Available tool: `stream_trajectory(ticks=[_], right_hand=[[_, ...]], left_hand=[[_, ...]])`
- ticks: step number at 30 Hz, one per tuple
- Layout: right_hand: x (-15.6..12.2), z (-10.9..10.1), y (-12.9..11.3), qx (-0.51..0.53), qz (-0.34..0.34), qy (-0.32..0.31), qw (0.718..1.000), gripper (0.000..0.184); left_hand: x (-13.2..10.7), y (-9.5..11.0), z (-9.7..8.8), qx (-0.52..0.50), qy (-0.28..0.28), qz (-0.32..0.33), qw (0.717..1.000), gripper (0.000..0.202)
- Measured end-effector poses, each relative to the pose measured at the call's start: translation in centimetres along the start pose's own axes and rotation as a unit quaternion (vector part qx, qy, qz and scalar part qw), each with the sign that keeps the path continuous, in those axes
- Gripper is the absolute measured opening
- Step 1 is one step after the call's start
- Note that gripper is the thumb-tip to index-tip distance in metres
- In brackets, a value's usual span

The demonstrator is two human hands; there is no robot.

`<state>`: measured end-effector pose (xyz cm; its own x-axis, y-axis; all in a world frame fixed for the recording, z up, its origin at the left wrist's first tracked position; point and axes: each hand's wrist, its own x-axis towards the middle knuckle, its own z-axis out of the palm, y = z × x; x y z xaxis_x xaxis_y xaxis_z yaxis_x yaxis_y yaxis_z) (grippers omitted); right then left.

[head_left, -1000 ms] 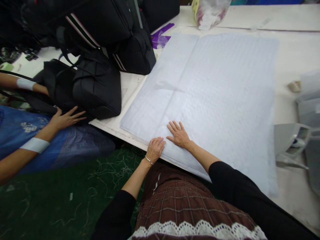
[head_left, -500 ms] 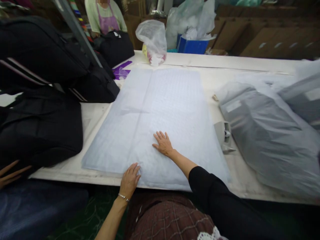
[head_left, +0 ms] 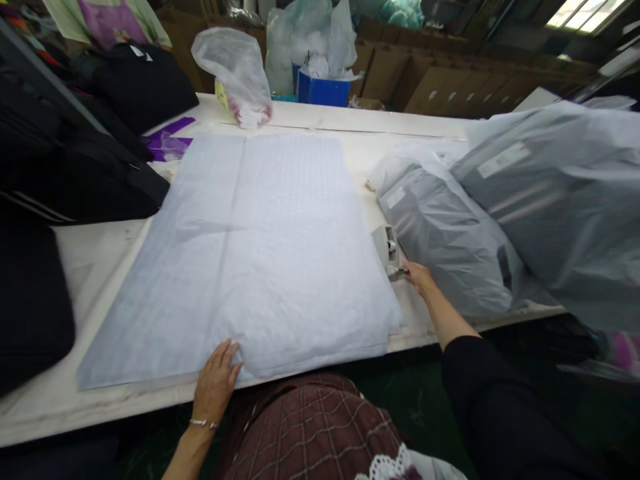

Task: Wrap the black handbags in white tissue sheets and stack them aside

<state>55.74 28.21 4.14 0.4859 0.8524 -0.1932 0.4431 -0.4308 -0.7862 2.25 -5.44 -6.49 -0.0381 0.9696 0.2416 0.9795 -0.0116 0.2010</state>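
Note:
A stack of thin, pale translucent plastic bags or sheets (head_left: 280,253) lies flat on the white table (head_left: 95,267) in front of me. My left hand (head_left: 217,377) rests on its near edge, fingers stretched out and holding nothing. To the right of the stack stands a grey tape dispenser (head_left: 384,243). At its near end, the fingers of my right hand (head_left: 419,277) are pinched on the loose end of the clear tape (head_left: 396,272); the fingertips are partly hidden.
Grey plastic-wrapped packages (head_left: 445,227) fill the right side. Black bags (head_left: 100,173) crowd the left. Farther back are a clear bag (head_left: 240,73), purple strips (head_left: 167,140), a blue box (head_left: 323,90) and cardboard (head_left: 460,87). Across the table stands a person in a purple apron (head_left: 113,23).
My right hand has left the middle of the plastic stack and reached right to the tape dispenser. My left hand stays on the near edge. The view has turned right.

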Motion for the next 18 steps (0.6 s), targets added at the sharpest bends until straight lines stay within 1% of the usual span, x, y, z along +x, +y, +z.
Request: stream_trajectory(ticks=[2, 4, 6, 8, 11, 14, 16, 18], right_hand=[[0.7, 0.7, 0.3, 0.023, 0.033, -0.029, 0.999, 0.027], [1.2, 1.4, 0.2, 0.041, 0.049, -0.04, 0.997, 0.027], [1.5, 1.8, 0.0, 0.055, 0.052, -0.042, 0.996, 0.028], [1.6, 1.9, -0.3, 0.067, 0.04, -0.043, 0.996, 0.029], [1.2, 1.2, -0.6, 0.08, 0.007, -0.045, 0.996, 0.032], [0.6, -0.1, -0.5, 0.085, -0.018, -0.036, 0.996, 0.033], [0.0, -1.1, -0.1, 0.084, -0.016, -0.024, 0.996, 0.032], [-0.6, -1.7, 0.6, 0.074, 0.001, -0.026, 0.997, 0.031]], left_hand=[[0.2, 0.1, -0.2, -0.001, -0.008, -0.002, 1.0, 0.041], [0.3, 0.2, -0.4, 0.002, -0.017, -0.004, 1.0, 0.041], [0.4, 0.3, -0.6, 0.009, -0.027, -0.01, 1.0, 0.041], [0.4, 0.4, -0.7, 0.016, -0.035, -0.017, 0.999, 0.04], [0.5, 0.5, -0.8, 0.02, -0.036, -0.017, 0.999, 0.04], [0.4, 0.5, -0.7, 0.015, -0.032, -0.017, 0.999, 0.04], [0.3, 0.4, -0.6, 0.007, -0.033, -0.021, 0.999, 0.04], [0.3, 0.3, -0.4, -0.004, -0.036, -0.027, 0.999, 0.04]])
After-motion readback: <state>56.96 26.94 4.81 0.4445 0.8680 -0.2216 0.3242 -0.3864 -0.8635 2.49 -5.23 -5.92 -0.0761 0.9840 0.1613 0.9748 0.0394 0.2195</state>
